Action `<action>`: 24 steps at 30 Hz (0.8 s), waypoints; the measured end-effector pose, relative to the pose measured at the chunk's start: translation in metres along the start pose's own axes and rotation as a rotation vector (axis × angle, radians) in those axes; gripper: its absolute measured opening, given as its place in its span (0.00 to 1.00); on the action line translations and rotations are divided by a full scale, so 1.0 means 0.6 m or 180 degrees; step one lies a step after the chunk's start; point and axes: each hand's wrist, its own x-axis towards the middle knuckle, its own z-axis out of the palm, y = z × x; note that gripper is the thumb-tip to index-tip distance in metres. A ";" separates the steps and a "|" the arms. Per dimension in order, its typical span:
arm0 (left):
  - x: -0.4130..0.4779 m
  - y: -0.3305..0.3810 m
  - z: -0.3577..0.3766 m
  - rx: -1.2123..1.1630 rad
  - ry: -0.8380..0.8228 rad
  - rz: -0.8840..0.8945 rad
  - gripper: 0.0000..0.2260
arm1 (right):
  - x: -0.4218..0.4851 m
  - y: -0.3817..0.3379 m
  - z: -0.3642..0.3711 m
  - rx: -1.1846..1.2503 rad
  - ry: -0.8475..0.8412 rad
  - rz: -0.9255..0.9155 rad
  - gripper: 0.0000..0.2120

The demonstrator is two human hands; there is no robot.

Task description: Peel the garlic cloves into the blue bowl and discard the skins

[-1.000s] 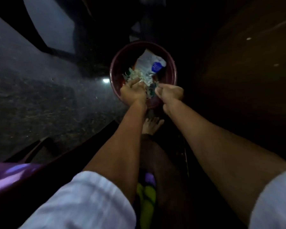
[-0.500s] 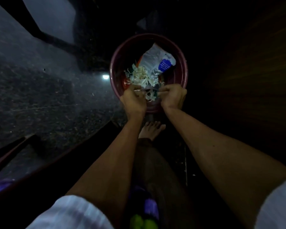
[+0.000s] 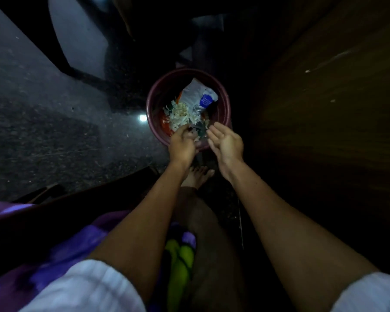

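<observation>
A dark red waste bin stands on the floor below me, holding a heap of pale garlic skins and a white packet with a blue label. My left hand hovers over the bin's near rim, its fingers curled inward toward the skins; whether they pinch anything is too dim to tell. My right hand is beside it, palm up, fingers straight and spread, holding nothing. The blue bowl and the cloves are out of view.
My bare foot rests on the dark speckled floor just in front of the bin. A wooden cabinet face rises at the right. A dark furniture edge and purple cloth lie at my left.
Both hands were curled together over the bin's near rim. Now the right hand has opened palm up and moved slightly apart from the left, and the view has pulled back.
</observation>
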 end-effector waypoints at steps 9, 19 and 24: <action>-0.346 0.124 0.009 -0.1374 -0.0734 -0.0164 0.16 | -0.385 -0.130 -0.125 0.2388 -0.0350 0.0354 0.25; -0.775 0.206 0.067 -0.0445 -0.1733 0.0979 0.12 | -0.823 -0.215 -0.343 0.2000 0.0290 -0.0953 0.21; -0.853 0.209 0.136 0.1356 -0.2970 0.2716 0.13 | -0.928 -0.169 -0.460 0.1135 0.2075 -0.1534 0.25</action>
